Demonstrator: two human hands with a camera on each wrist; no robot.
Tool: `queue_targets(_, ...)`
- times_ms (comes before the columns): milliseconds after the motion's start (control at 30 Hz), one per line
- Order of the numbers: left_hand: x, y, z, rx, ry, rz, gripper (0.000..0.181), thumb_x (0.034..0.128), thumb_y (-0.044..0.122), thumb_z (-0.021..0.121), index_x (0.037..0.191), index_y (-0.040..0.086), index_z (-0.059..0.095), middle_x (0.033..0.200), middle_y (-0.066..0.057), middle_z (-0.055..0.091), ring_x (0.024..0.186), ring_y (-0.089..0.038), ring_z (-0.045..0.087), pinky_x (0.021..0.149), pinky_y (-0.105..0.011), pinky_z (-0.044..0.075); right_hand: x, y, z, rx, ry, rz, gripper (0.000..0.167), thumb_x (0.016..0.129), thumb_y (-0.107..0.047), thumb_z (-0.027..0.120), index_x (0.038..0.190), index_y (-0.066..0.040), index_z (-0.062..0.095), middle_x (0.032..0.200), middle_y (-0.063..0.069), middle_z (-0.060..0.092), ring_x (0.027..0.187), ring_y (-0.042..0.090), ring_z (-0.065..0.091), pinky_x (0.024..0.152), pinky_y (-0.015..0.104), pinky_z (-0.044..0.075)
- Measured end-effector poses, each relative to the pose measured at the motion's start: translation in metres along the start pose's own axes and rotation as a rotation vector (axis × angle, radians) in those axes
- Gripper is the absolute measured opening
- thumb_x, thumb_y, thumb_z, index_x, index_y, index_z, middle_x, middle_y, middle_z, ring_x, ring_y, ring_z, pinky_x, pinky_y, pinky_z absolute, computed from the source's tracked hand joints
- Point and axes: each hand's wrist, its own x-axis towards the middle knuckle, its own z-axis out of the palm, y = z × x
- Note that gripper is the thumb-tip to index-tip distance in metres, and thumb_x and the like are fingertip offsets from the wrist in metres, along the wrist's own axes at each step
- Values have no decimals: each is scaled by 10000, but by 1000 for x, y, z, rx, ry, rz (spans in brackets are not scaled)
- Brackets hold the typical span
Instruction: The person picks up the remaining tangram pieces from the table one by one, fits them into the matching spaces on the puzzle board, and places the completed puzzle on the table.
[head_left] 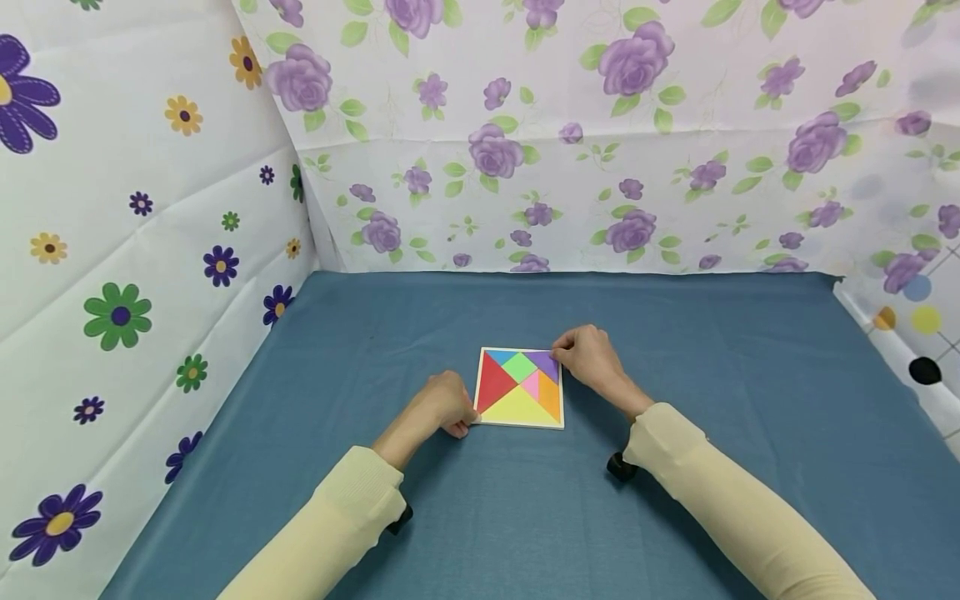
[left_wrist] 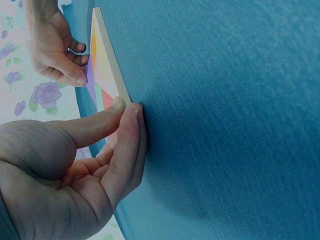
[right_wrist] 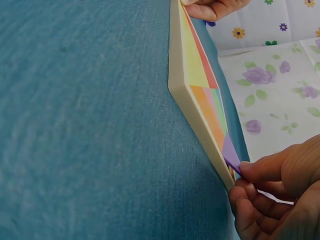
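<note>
A square tangram board (head_left: 525,426) with a pale wooden rim lies on the blue cloth. In it are a red triangle (head_left: 494,382), a yellow triangle (head_left: 521,407), a green square (head_left: 519,367) and blue, pink, orange and purple pieces. My left hand (head_left: 447,402) pinches the board's near left corner between thumb and fingers. At the far right corner, my right hand (head_left: 592,357) pinches the tip of the purple triangle (right_wrist: 231,154), its thumb on top. A narrow gap shows under that piece's edge in the right wrist view. The fingertips partly hide both corners.
Blue cloth (head_left: 300,467) covers the table around the board. A white sheet with purple roses (head_left: 495,150) hangs behind the table's far edge, and a daisy-patterned sheet (head_left: 150,250) stands along the left. Dark wrist devices show under both sleeves.
</note>
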Motion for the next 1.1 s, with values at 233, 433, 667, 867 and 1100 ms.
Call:
queue_targets(233, 0, 0, -1, -19, -8, 12, 172, 904, 21, 794, 763, -20, 704, 682, -144, 696, 557, -171, 710, 564, -297, 621, 0, -1, 0, -2, 3, 10, 127, 970, -104, 734, 1016, -19, 816, 938, 125, 769, 656, 186, 608, 561, 275, 466)
queue_targets(433, 0, -1, -2, -11, -13, 23, 178, 910, 35, 795, 767, -20, 705, 678, -141, 699, 566, -174, 714, 571, -296, 622, 0, -1, 0, 0, 3, 5, 129, 973, -105, 732, 1023, -20, 816, 949, 128, 770, 658, 184, 611, 565, 272, 470)
queue_targets(667, 1, -1, -2, -6, -10, 28, 183, 913, 36, 791, 760, -15, 704, 672, -136, 695, 560, -174, 712, 568, -295, 620, 1, 0, 1, -6, 9, 2, 123, 975, -107, 731, 1015, -29, 817, 941, 116, 767, 662, 183, 603, 569, 274, 468)
queue_targets(867, 2, -1, -1, -9, -16, 23, 187, 912, 44, 795, 758, -11, 704, 665, -132, 691, 555, -170, 708, 566, -294, 619, 1, 1, 2, -10, 10, 13, 124, 974, -109, 733, 1022, -29, 816, 947, 118, 766, 669, 189, 607, 574, 273, 471)
queue_targets(1100, 1, -2, -1, -10, -15, 21, 179, 905, 25, 797, 761, -18, 699, 666, -128, 680, 541, -161, 696, 563, -292, 619, 0, 3, 4, -16, 20, 8, 124, 972, -108, 735, 1018, -24, 815, 947, 124, 766, 669, 190, 611, 574, 272, 473)
